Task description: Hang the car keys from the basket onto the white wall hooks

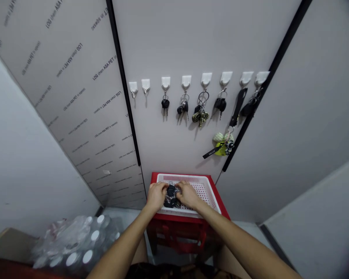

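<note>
A white plastic basket (pixel 211 192) holds a pile of keys (pixel 170 202) with black heads, gathered at its left side. My left hand (pixel 157 195) reaches in from the left, its fingers curled against a bunch of keys (pixel 171 190). From the other side, my right hand (pixel 188 194) has its thumb and fingers closed on the same bunch. The fingertips partly cover the keys, so how each finger grips is hard to see.
Under the basket is a red stool (pixel 221 205). White adhesive hooks (pixel 186 80) run in a row across the grey panel, several carrying key rings (pixel 202 112). A black strap with a yellow-green charm (pixel 221 145) hangs lowest. Plastic-wrapped bottles (pixel 81 242) stand at lower left.
</note>
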Demonstrator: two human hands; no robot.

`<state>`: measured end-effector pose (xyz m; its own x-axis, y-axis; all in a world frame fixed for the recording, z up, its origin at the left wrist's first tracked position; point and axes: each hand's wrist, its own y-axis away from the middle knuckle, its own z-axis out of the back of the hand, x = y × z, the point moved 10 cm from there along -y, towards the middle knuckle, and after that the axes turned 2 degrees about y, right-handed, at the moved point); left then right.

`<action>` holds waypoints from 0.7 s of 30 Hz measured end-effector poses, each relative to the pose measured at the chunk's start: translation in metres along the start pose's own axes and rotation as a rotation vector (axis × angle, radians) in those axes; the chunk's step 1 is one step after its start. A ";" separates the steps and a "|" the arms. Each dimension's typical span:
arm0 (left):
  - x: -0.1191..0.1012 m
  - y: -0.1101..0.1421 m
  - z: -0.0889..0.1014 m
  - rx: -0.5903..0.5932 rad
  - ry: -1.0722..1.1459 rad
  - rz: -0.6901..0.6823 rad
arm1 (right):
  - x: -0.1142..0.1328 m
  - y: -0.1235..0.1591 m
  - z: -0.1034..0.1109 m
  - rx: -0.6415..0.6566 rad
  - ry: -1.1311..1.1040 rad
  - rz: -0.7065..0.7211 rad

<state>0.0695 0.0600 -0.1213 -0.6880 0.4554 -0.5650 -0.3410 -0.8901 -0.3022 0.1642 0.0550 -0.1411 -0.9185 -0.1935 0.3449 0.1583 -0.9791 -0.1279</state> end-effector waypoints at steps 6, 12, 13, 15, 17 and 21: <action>-0.003 0.000 0.001 0.012 0.003 0.017 | 0.008 -0.001 -0.001 0.015 -0.040 0.066; -0.005 0.002 -0.001 0.031 -0.012 0.027 | 0.005 -0.003 0.002 -0.016 -0.098 0.028; -0.006 0.003 -0.001 0.038 -0.013 0.019 | 0.005 -0.004 0.005 -0.028 -0.113 0.023; -0.013 0.005 -0.001 0.062 0.007 -0.025 | 0.009 -0.007 0.014 -0.049 -0.145 0.031; -0.021 0.005 -0.002 0.091 0.079 -0.060 | 0.016 -0.011 0.027 -0.065 -0.176 0.044; -0.026 -0.006 0.008 0.078 0.429 -0.016 | 0.038 -0.021 0.057 -0.035 -0.304 0.068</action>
<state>0.0842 0.0535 -0.0986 -0.3596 0.4199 -0.8333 -0.4083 -0.8738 -0.2641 0.1465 0.0641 -0.0725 -0.7550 -0.2733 0.5961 0.1977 -0.9616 -0.1905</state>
